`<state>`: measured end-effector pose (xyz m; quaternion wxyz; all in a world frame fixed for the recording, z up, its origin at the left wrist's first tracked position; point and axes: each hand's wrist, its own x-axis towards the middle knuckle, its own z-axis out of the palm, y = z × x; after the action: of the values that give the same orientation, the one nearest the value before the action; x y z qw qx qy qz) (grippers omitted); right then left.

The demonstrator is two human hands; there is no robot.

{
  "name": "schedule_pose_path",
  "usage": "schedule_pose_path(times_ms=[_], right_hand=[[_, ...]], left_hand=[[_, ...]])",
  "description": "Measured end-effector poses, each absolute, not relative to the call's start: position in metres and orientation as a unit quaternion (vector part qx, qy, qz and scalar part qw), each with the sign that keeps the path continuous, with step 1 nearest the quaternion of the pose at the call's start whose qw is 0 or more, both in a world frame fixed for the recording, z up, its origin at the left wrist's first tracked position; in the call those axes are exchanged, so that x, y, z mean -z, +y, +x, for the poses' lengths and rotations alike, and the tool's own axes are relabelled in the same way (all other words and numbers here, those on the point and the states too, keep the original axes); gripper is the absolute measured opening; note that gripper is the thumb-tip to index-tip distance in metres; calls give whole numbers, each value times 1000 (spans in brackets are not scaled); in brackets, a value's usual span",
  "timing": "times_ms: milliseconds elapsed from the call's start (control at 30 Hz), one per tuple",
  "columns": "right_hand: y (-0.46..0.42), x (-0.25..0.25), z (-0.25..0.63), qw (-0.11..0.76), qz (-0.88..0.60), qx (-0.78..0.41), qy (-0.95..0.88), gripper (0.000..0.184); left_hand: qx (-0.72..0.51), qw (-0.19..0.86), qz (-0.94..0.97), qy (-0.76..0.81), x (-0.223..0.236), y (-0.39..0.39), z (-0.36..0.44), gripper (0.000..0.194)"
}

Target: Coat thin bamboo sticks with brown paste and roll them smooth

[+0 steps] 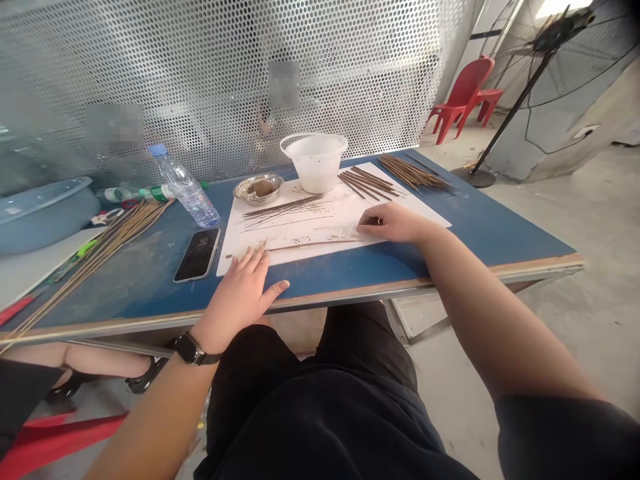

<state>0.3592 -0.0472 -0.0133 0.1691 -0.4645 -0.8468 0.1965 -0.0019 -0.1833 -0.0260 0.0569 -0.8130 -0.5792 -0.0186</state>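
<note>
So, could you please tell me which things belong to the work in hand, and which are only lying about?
Likely for the work:
white sheet
long brown strip
thin dark sticks
thicker brown sticks
metal dish with brown lump

Probably just lying about:
phone
clear bottle
blue basin

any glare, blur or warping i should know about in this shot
Head view: the lamp is blown out at top right, and streaky glare crosses the mesh panel; head view: pixelated patches block parts behind it; head view: left forearm looks wide-angle stretched; head view: right hand reads clearly, finer sticks look soft.
</note>
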Motion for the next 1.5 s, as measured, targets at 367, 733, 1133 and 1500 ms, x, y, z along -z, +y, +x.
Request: schedule_pose_path(times_ms=[367,733,1133,1500], right_hand=[[-45,15,362,172,-467,-198,-845,36],[-46,15,362,171,-480,-187,-840,33],[-47,15,362,177,-472,-180,-845,30],[-45,16,362,172,-474,-171,-847,33]], left_hand=[[-18,38,-804,-594,21,-156,-4,93],[-4,45,-812,-583,20,-188,-6,96],[-70,54,-794,-602,16,-146,-8,96],[-36,-15,-796,-604,14,-177,-26,98]])
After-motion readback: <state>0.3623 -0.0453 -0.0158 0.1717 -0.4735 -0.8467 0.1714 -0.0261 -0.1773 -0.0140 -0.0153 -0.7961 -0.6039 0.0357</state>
